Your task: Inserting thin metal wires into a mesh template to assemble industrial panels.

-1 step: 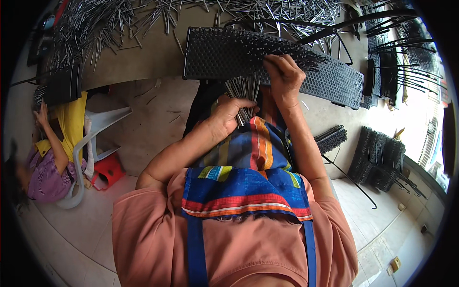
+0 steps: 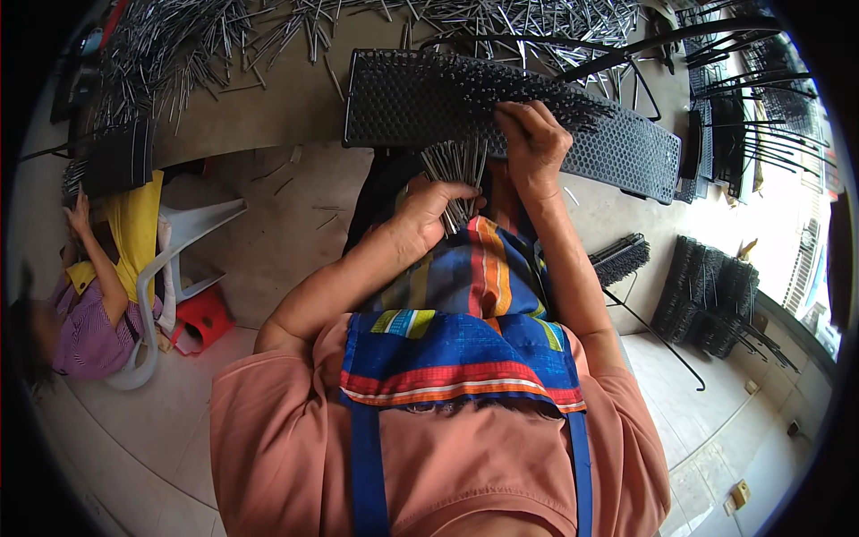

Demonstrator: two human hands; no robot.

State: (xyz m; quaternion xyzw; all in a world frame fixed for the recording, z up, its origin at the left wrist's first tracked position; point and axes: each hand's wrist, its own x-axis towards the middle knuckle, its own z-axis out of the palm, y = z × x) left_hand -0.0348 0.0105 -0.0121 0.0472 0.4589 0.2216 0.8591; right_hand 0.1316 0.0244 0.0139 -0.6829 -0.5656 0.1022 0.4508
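Almost nothing has moved since the earlier frame: we see both hands in the same places, with only the faintest shift at the left end of the black perforated panel.

Our left hand is clamped around a bundle of thin metal rods, which fans upward out of the fist toward the panel's near edge. To the right of that fist and a little higher, our right hand is over the panel, thumb and fingers drawn together; we cannot tell whether a rod is between them. Just beyond those fingertips, dark rods stand close together in the panel's holes, while the holes farther right look bare. Below both hands lies our striped apron.

Past the panel, we have a brown table with loose metal rods heaped across it. Well right of the grip, dark bristly stacks stand on the floor. Well to the left, a co-worker in purple sits on a white chair near a red container.
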